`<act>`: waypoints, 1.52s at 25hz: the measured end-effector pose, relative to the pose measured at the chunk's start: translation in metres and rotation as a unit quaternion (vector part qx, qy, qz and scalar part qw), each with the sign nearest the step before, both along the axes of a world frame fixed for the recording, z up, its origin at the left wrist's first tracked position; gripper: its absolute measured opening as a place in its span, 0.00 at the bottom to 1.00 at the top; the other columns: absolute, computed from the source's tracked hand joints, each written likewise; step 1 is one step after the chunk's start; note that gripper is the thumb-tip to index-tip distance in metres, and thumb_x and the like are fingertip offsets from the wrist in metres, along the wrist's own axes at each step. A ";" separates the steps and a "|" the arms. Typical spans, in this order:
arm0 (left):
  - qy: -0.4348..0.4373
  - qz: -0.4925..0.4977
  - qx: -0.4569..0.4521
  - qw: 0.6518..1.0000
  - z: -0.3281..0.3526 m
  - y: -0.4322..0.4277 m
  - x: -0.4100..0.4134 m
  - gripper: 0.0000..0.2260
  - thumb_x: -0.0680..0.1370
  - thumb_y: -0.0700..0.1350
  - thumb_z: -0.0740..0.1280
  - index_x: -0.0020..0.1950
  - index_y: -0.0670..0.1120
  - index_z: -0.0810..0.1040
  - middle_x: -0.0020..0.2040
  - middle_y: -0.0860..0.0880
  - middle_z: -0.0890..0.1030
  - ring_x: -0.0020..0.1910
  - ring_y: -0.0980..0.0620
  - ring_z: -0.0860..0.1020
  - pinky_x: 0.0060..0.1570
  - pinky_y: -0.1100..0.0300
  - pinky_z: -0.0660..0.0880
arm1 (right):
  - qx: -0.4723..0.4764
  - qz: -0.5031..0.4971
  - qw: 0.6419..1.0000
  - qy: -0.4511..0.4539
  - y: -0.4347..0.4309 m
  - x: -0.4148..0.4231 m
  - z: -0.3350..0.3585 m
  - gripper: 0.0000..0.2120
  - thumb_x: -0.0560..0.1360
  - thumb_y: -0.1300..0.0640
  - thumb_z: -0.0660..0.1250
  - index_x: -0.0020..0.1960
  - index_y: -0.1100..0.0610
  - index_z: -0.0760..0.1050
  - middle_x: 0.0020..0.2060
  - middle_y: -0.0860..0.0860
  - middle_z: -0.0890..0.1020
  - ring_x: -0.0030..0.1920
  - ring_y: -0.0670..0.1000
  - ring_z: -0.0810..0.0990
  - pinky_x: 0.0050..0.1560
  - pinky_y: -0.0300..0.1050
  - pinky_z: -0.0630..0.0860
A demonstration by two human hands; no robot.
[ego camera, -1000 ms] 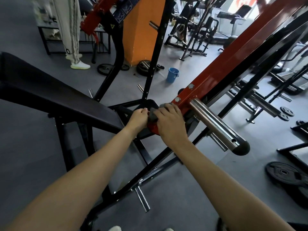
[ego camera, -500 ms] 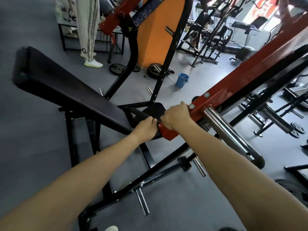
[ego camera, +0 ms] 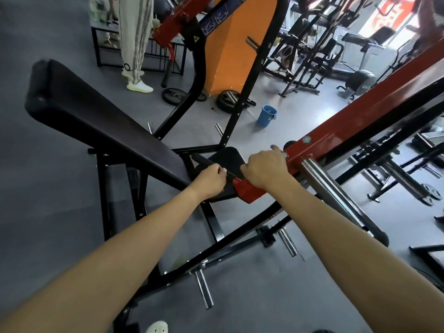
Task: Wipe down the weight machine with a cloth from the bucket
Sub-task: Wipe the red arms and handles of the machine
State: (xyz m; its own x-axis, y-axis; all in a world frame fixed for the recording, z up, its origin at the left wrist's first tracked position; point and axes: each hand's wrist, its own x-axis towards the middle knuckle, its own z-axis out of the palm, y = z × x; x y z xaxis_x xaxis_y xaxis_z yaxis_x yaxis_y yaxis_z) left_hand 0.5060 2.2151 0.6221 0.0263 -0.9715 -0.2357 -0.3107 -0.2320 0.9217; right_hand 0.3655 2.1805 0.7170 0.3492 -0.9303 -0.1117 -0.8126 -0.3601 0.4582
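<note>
The weight machine has a red lever arm (ego camera: 360, 111) that slopes down from the upper right to its end between my hands. My right hand (ego camera: 264, 169) is curled over that end, one finger lifted. The cloth is hidden under this hand. My left hand (ego camera: 211, 180) grips the black handle (ego camera: 204, 161) that sticks out from the arm's end. The blue bucket (ego camera: 266, 115) stands on the floor beyond the machine.
A chrome weight peg (ego camera: 336, 195) juts out right beside my right forearm. The black bench pad (ego camera: 96, 121) slopes on the left. Weight plates (ego camera: 174, 94) lie on the floor near a standing person's legs (ego camera: 134, 44). More machines fill the back right.
The grey cloth showed between my hands a second ago and is now covered. My right hand slid up along the red arm's end. My view drew back and up.
</note>
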 end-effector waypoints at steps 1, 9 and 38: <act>0.004 -0.002 0.000 1.000 0.002 -0.001 -0.003 0.13 0.86 0.51 0.56 0.55 0.46 0.76 0.52 0.45 0.82 0.51 0.46 0.82 0.56 0.48 0.79 | -0.017 -0.011 1.000 -0.002 -0.001 -0.002 0.000 0.22 0.82 0.42 0.51 0.43 0.53 0.77 0.48 0.55 0.85 0.53 0.56 0.82 0.72 0.58 0.61; 0.051 0.011 0.003 0.999 0.018 -0.002 -0.017 0.12 0.85 0.50 0.58 0.57 0.45 0.77 0.52 0.45 0.80 0.55 0.45 0.79 0.62 0.42 0.77 | 0.011 0.137 0.989 -0.054 0.032 -0.010 -0.025 0.19 0.80 0.45 0.54 0.56 0.52 0.81 0.50 0.49 0.84 0.54 0.54 0.79 0.66 0.52 0.67; 0.037 0.025 -0.147 0.988 0.054 0.060 -0.075 0.16 0.79 0.31 0.64 0.60 0.48 0.81 0.56 0.50 0.83 0.58 0.57 0.81 0.59 0.63 0.77 | -0.117 0.037 0.833 -0.540 0.074 -0.080 -0.055 0.10 0.75 0.61 0.71 0.56 0.60 0.79 0.58 0.54 0.73 0.57 0.55 0.74 0.51 0.47 0.78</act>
State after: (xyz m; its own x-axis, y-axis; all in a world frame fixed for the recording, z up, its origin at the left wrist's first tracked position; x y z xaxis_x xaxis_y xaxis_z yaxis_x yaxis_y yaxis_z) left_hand 0.4313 2.2754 0.6761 0.0699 -0.9962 0.0529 -0.2355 0.0351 0.9712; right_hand 0.2856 2.2543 0.6622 0.1857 -0.8540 0.4860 -0.7754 -0.4312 -0.4613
